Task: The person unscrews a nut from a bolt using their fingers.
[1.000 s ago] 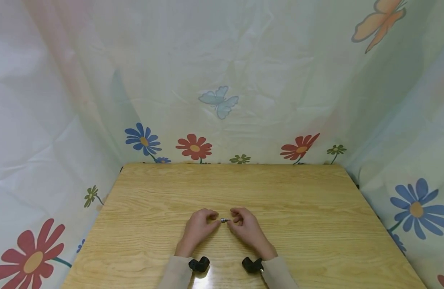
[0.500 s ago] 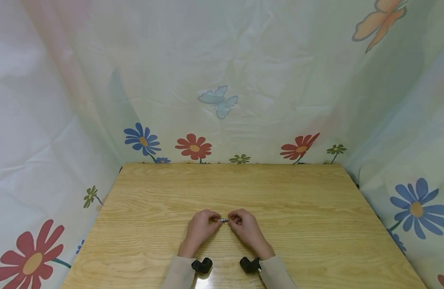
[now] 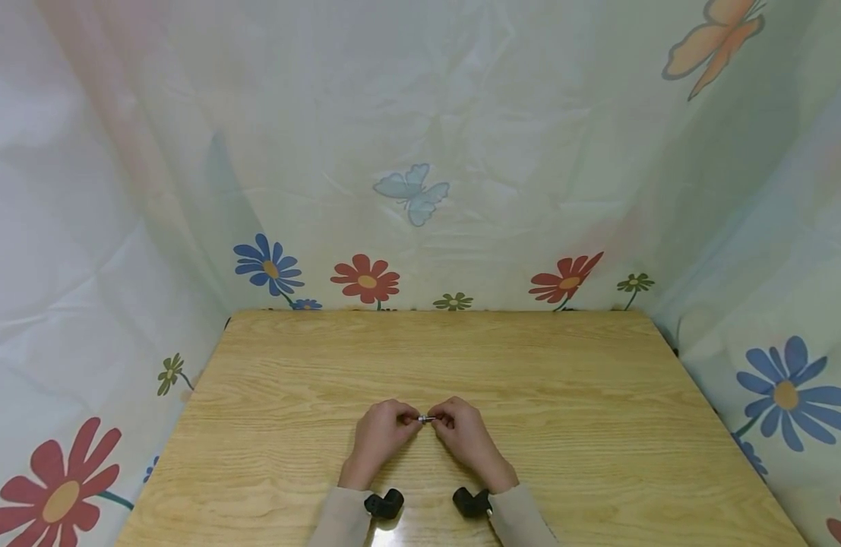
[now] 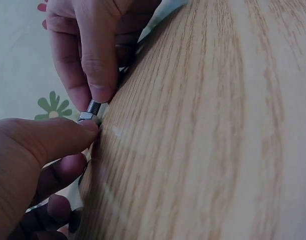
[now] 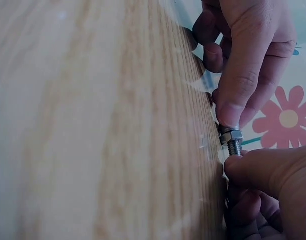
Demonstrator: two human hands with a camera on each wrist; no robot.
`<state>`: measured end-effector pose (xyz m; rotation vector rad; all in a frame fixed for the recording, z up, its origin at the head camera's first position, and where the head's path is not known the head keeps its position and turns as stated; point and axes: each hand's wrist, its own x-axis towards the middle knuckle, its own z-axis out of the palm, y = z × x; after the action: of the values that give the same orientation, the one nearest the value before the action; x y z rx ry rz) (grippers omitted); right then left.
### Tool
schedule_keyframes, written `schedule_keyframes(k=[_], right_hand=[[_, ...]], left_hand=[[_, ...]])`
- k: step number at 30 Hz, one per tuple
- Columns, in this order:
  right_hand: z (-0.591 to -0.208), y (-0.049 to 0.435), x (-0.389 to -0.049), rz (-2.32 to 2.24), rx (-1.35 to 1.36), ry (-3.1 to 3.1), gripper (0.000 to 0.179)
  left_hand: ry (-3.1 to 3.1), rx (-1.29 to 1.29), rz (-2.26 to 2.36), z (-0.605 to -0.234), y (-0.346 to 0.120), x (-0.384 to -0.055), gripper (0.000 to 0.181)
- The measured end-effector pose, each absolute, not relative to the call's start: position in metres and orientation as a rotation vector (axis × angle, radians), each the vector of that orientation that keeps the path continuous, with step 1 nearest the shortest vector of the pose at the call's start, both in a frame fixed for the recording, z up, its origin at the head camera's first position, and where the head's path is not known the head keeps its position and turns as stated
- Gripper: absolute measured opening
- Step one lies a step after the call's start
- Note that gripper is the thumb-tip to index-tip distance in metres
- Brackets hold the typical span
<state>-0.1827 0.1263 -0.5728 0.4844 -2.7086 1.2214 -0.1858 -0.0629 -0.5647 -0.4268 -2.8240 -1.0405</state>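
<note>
Holds two arms in beige sleeves (image 3: 339,516) slanting inward over the wooden table (image 3: 564,365), bent at the wrists, knuckles upward, fingertips close together near the middle of the head view. With the left hand (image 3: 380,433), pinches one end of a single steel bolt (image 5: 235,147), thumb pressed right beside a single hex nut (image 5: 233,136). With the right hand (image 3: 464,433), pinches the opposite, threaded end between thumb and finger. Leaves a short stretch of bare thread between nut and right thumb. Holds the bolt roughly crosswise, directly between the two hands, low by the tabletop; cannot tell whether touching it. Cannot tell the shape of the end under the left thumb, hidden there. In the wrist views, curls the remaining fingers of both hands below the thumbs.

Wears two black wrist cameras (image 3: 384,503), one on the inner side of each cuff. Has around the table a pale cloth backdrop (image 3: 529,114), printed with two butterflies, one pale blue at centre and one orange at upper right; also four red flowers (image 3: 367,281), one cut off by the right edge, and three green flowers (image 3: 454,301), two at the back and one at the left.
</note>
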Motion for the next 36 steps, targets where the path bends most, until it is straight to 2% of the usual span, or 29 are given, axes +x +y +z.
schedule_keyframes(k=[16,22,36], right_hand=[[-0.564,0.129,-0.173,1.315,0.446,-2.706,0.01],[-0.546,0.133,-0.166,1.509,0.343,-2.639,0.013],[-0.505,0.132,-0.159,1.654,0.44,-2.541,0.015]], left_hand=[[-2.716,-0.557,-1.248,-0.561,-0.065,-0.18,0.009],[-2.543,-0.584,-1.368,-0.552,-0.063,-0.178,0.01],[-2.34,-0.55,-1.414,-0.523,-0.065,-0.169,0.01]])
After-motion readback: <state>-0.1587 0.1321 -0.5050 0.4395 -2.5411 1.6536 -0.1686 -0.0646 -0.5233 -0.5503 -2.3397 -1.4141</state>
